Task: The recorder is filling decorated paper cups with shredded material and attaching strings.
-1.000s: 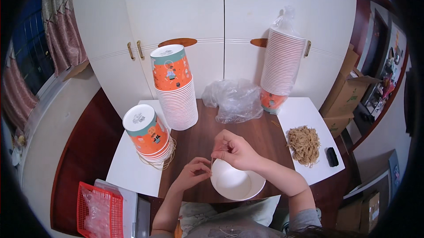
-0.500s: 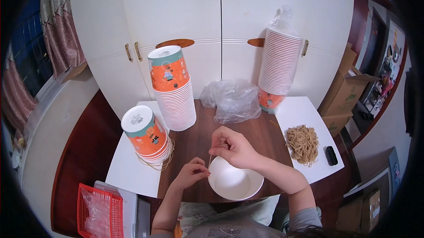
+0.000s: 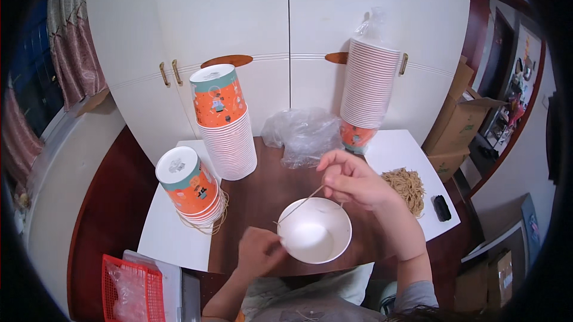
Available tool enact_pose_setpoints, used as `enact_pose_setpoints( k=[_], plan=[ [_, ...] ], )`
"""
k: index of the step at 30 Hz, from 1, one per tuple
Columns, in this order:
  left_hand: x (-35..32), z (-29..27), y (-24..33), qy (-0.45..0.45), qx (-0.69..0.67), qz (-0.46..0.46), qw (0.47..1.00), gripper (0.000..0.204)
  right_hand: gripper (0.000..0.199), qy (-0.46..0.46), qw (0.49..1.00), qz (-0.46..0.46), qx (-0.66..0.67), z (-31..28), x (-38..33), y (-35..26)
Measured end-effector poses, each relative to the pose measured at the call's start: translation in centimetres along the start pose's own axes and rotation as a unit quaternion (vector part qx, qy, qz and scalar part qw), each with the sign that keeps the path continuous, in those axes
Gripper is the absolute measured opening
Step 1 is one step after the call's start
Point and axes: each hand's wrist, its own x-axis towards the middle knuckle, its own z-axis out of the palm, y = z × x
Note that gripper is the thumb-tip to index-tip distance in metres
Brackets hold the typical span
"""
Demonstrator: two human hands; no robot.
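Observation:
A white paper tub (image 3: 315, 230) stands mouth up on the brown tabletop, close to me. Above its far rim, my right hand (image 3: 356, 182) pinches a thin tan cord (image 3: 301, 204) between thumb and fingers. That cord slants down to the tub's left rim, and a short piece also hangs below the hand toward the far right rim. Beside the tub's near left wall is my left hand (image 3: 261, 253), its fingertips close to the rim. Motion smears its fingers, so whether they grip anything does not show.
Tall stacks of upturned orange-and-white tubs (image 3: 224, 125) stand at left, a shorter one (image 3: 190, 188) with cords looped round it. At the back are a clear plastic bag (image 3: 304, 136) and a bagged tub stack (image 3: 369, 83). A cord pile (image 3: 404, 190) and black object (image 3: 441, 208) lie right.
My right hand has moved right and slightly away from me, drawing the cord into a long slant over the tub. My left hand has dropped a little toward me. The view has shifted slightly.

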Motion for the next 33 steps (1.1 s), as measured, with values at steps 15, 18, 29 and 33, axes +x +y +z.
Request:
enact_pose_setpoints(
  k=[15, 18, 29, 33],
  plan=[
    [6.1, -1.9, -2.9, -0.097, 0.15, 0.133, 0.975, 0.027, 0.01, 0.002, 0.97, -0.046, 0.24, -0.3, -3.1, 3.3],
    [6.2, -0.7, -1.7, -0.079, -0.029, 0.08, 0.993, 0.026, 0.009, 0.021, 0.956, -0.046, 0.29, 0.3, -1.7, 4.9],
    [3.8, 4.2, 1.1, -0.109, -0.256, 0.023, 0.96, 0.026, 0.011, -0.002, 0.922, -0.067, 0.38, 0.9, -0.3, 6.3],
    [4.0, 3.5, 2.2, -0.155, -0.282, -0.127, 0.938, 0.026, 0.009, -0.003, 0.908, -0.07, 0.414, 0.9, -0.4, 6.8]
  ],
)
